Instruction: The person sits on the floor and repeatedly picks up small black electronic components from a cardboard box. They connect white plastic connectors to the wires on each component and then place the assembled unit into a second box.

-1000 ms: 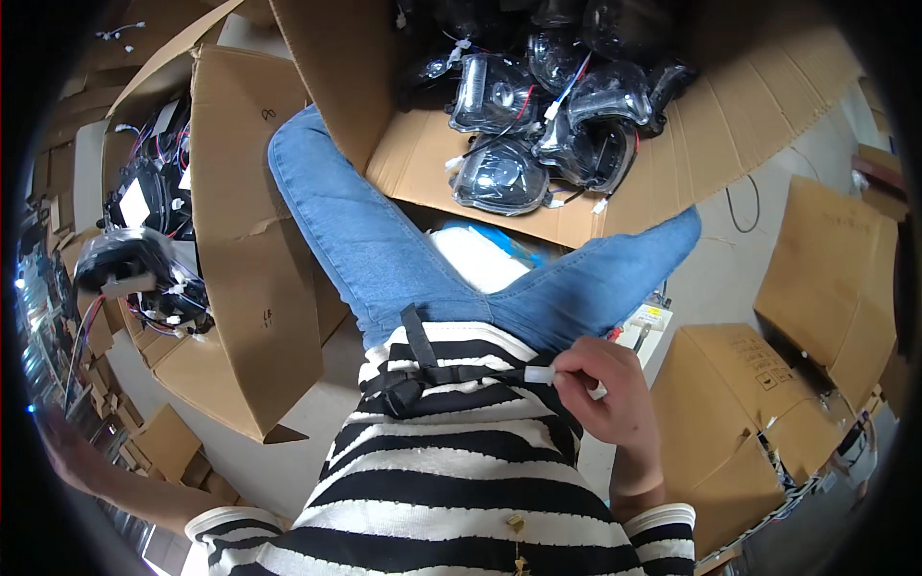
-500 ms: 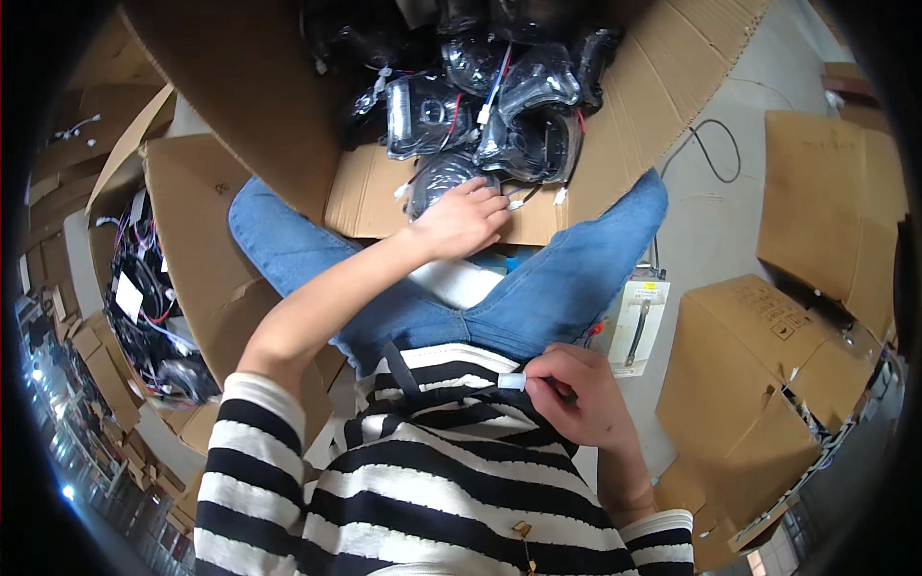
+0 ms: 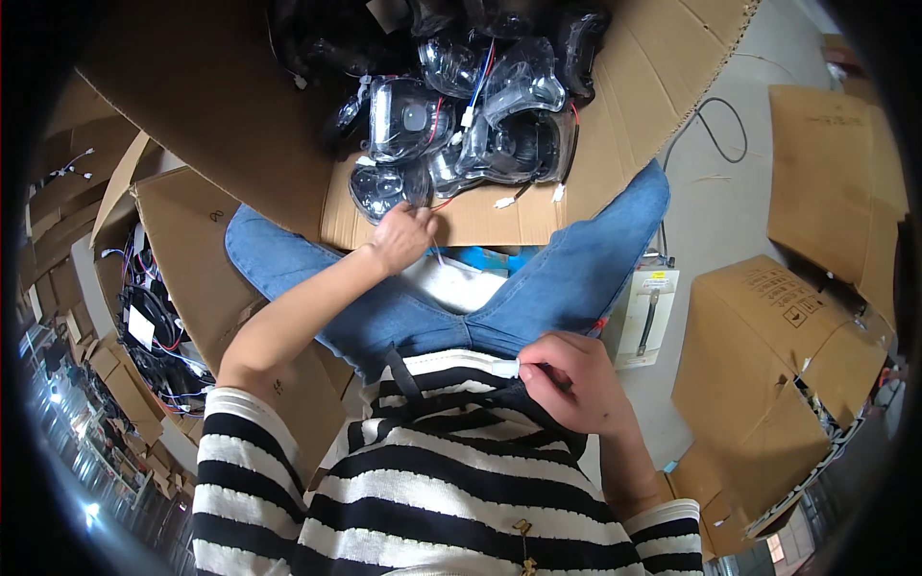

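My left hand (image 3: 405,237) reaches to the front of a large open cardboard box (image 3: 336,226). Its fingers are closed at the near edge of a clear, round-fronted headlamp (image 3: 386,187), and a thin wire hangs beside the fingertips. The exact grip is partly hidden by the hand. Behind this lamp lie several more headlamps in clear wrapping, one of them squarish (image 3: 408,117), with red, blue and white wires and white connectors (image 3: 505,203). Close to my waist, my right hand (image 3: 574,381) pinches a small whitish plastic piece (image 3: 505,369) between thumb and forefinger.
The box stands between my jeans-clad knees. To the left, another carton (image 3: 197,259) holds black wiring and parts. Closed cartons (image 3: 768,336) stand at right, near a cable (image 3: 730,154) on the floor and a pale panel with a dark handle (image 3: 645,322).
My left hand has moved left and slightly nearer to me. The headlamp at its fingers has shifted left and its clear front now shows. My right hand stays at my waist with the plastic piece.
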`<state>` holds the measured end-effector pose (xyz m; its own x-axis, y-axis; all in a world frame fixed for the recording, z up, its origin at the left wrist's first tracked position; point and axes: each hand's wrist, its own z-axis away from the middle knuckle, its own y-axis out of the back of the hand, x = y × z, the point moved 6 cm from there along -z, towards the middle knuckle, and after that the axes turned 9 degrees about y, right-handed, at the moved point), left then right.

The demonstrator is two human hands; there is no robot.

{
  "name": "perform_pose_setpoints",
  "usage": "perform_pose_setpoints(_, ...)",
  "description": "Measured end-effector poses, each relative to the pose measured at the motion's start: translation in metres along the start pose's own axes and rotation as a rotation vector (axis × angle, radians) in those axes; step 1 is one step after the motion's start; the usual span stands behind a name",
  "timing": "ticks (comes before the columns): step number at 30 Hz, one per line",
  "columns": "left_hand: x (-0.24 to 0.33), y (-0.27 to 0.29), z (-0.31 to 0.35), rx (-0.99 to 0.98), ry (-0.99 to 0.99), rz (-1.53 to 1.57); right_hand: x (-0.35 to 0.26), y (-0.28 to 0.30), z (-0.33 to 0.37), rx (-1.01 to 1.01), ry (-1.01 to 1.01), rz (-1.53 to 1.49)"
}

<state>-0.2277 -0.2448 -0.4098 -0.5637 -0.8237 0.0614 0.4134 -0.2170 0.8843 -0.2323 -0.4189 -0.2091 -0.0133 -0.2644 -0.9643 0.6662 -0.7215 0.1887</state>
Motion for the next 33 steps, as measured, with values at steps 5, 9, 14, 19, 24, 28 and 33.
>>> perform_pose_setpoints(5, 0.011, -0.006, -0.015, 0.079, 0.112, 0.240, 0.003, -0.001, 0.008, 0.013, -0.006, 0.020)
perform_pose_setpoints(9, 0.000, -0.031, -0.014, 0.062, 0.263, 0.143, 0.005, 0.001, 0.013, 0.041, -0.038, -0.009)
perform_pose_setpoints(14, -0.016, -0.036, -0.022, -0.279, 0.433, 0.111, 0.000, 0.000, 0.011, 0.049, -0.018, 0.001)
perform_pose_setpoints(19, -0.016, -0.019, 0.003, 0.031, 0.374, 0.217, 0.000, -0.003, 0.010, 0.046, -0.010, 0.017)
perform_pose_setpoints(24, -0.014, 0.019, 0.024, 0.196, 0.249, 0.344, 0.004, -0.011, 0.008, 0.065, 0.020, 0.000)
perform_pose_setpoints(28, -0.009, 0.023, 0.027, 0.324, 0.151, 0.394, 0.005, -0.015, 0.003, 0.062, 0.026, -0.005)
perform_pose_setpoints(33, -0.001, -0.010, 0.008, 0.144, 0.379, 0.363, 0.005, -0.016, -0.001, 0.000, -0.014, 0.045)
